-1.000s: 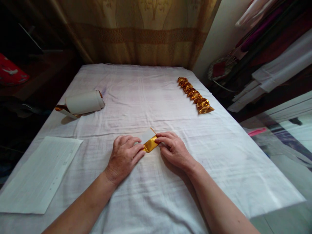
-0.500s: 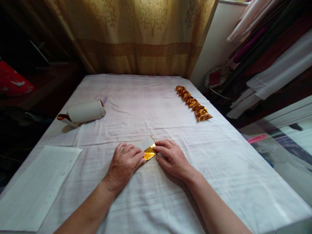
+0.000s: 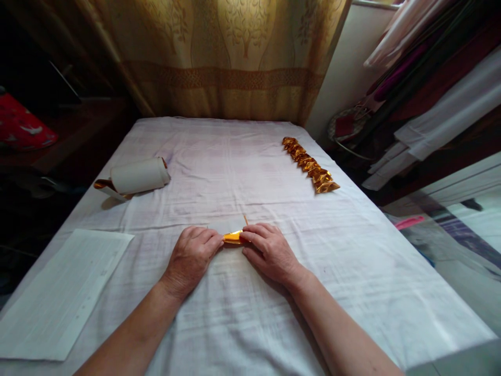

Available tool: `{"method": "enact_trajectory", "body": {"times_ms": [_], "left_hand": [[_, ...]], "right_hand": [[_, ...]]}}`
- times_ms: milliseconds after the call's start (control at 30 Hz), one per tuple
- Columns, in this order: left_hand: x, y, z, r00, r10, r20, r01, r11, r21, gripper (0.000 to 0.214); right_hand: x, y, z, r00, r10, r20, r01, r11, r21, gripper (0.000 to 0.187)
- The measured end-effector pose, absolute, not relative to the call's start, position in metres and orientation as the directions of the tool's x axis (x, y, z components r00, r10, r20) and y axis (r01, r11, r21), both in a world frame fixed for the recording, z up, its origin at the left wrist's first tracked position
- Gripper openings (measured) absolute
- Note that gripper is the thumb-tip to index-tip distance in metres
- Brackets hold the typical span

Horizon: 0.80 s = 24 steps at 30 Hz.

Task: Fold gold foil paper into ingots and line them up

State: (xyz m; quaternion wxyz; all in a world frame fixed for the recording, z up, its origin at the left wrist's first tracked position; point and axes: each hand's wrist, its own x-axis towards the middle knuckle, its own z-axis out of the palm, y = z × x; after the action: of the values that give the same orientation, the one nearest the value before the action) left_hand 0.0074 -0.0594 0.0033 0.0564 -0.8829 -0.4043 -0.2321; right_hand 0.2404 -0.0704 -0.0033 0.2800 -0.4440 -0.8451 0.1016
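A small piece of gold foil paper (image 3: 232,237) with a white back lies on the white cloth between my hands. My left hand (image 3: 190,257) presses its left end with curled fingers. My right hand (image 3: 267,251) pinches the right end with fingertips pressed onto the fold. Only a narrow gold strip and a bit of white flap show between the fingers.
A row of folded gold paper pieces (image 3: 311,166) lies at the far right of the white cloth (image 3: 242,167). A roll of white-backed gold foil (image 3: 138,176) sits at the left. White sheets (image 3: 58,292) lie near left. A curtain hangs behind; clothes and clutter stand right.
The gold paper has been folded narrower; the white flap now shows less. Both hands drew closer together over it. The view tilted slightly.
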Motion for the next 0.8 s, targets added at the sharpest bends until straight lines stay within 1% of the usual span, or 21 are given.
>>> {"method": "enact_trajectory", "body": {"times_ms": [67,200,267,367,500,667,800], "left_hand": [[0.008,-0.059,0.004,0.563,0.699,0.442,0.747,-0.659,0.089,0.020],[0.006,-0.057,0.005,0.563,0.709,0.424,0.751,-0.654,0.095,0.021],[0.004,-0.059,0.006,0.572,0.704,0.420,0.747,-0.659,0.087,0.021],[0.004,-0.068,0.009,0.592,0.708,0.386,0.735,-0.670,0.102,0.017],[0.010,-0.088,0.008,0.583,0.723,0.371,0.729,-0.667,0.154,0.029],[0.018,-0.100,0.004,0.628,0.716,0.305,0.689,-0.693,0.211,0.036],[0.018,-0.100,0.004,0.640,0.720,0.270,0.696,-0.691,0.195,0.039]], "right_hand": [[0.240,-0.070,-0.006,-0.436,0.809,0.396,0.703,0.580,-0.411,0.025],[0.242,-0.067,-0.011,-0.384,0.796,0.468,0.717,0.576,-0.392,0.018],[0.242,-0.067,-0.010,-0.384,0.786,0.484,0.717,0.585,-0.379,0.016],[0.242,-0.070,-0.005,-0.438,0.764,0.473,0.703,0.619,-0.350,0.015],[0.238,-0.077,0.000,-0.507,0.737,0.448,0.676,0.662,-0.324,0.012],[0.242,-0.080,-0.001,-0.505,0.752,0.424,0.645,0.655,-0.395,0.015],[0.251,-0.076,-0.003,-0.489,0.781,0.388,0.647,0.623,-0.440,0.013]]}}
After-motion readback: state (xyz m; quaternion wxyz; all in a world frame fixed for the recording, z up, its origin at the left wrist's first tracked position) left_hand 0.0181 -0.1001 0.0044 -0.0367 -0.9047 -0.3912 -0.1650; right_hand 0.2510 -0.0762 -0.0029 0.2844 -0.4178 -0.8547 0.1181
